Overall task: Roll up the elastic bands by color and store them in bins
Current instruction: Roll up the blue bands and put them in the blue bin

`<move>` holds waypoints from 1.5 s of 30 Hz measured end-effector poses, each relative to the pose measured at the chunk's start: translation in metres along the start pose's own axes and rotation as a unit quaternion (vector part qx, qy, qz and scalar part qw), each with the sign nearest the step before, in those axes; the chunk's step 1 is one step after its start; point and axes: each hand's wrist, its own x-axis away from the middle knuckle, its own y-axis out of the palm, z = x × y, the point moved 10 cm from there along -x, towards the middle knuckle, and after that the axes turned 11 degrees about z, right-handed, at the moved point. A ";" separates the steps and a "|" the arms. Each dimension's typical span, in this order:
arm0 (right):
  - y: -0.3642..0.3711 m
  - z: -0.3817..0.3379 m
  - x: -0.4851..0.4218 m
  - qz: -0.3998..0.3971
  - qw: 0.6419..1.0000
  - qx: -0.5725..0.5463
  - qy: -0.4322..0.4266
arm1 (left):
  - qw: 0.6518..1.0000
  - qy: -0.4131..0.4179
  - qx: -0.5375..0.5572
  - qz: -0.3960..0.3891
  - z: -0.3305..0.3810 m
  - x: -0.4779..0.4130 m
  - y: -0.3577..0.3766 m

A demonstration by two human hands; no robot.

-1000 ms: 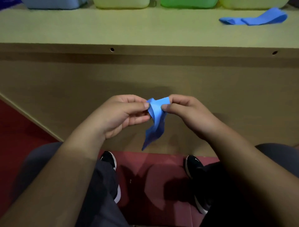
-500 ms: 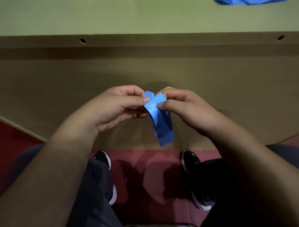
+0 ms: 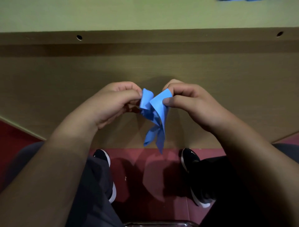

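Note:
A blue elastic band (image 3: 155, 116) hangs crumpled between my two hands, below the table's front edge and above the floor. My left hand (image 3: 113, 103) pinches its upper left fold between thumb and fingers. My right hand (image 3: 186, 102) pinches the upper right corner the same way. The band's loose end dangles twisted toward my shoes. A sliver of a second blue band (image 3: 239, 0) shows at the top edge on the tabletop. No bins are in view.
The wooden table (image 3: 145, 16) fills the top, its front panel (image 3: 64, 81) dropping down with two small holes near the edge. Below are the red floor (image 3: 140, 170), my dark trousers and black shoes (image 3: 191, 160).
The view has tipped downward, so the bins and most of the far blue band left the frame. My hands have spread the held band's top apart, and its tail hangs twisted.

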 end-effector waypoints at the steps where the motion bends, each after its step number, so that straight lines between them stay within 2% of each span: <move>1: 0.000 -0.002 0.000 -0.002 1.000 -0.005 -0.001 | 1.000 0.010 -0.006 0.000 0.001 0.000 -0.001; 9: 0.010 0.005 0.000 -0.007 1.000 -0.005 -0.002 | 0.998 0.035 -0.002 -0.048 0.005 0.008 0.005; 14: 0.019 -0.003 0.003 -0.033 0.999 -0.037 -0.009 | 0.994 0.076 -0.077 -0.015 0.006 0.003 -0.008; 28: 0.017 0.005 0.000 -0.018 1.000 -0.022 0.005 | 0.989 0.091 -0.116 0.029 0.006 -0.007 -0.012; 30: 0.016 0.002 0.001 -0.018 0.999 -0.031 0.000 | 0.991 0.082 -0.106 0.015 0.006 -0.006 -0.009; 33: 0.014 -0.002 0.000 -0.016 0.997 -0.070 0.001 | 0.997 0.068 -0.035 -0.018 0.008 -0.003 0.000; 38: 0.013 0.003 0.001 0.000 0.984 -0.168 0.058 | 0.996 0.085 0.006 -0.036 0.013 0.000 0.009; 42: 0.010 0.003 0.002 0.006 0.989 -0.135 0.059 | 0.992 0.115 0.031 -0.039 0.020 0.001 0.007; 45: 0.008 0.002 0.002 0.001 0.994 -0.093 0.054 | 0.991 0.121 0.000 -0.052 0.020 0.002 0.009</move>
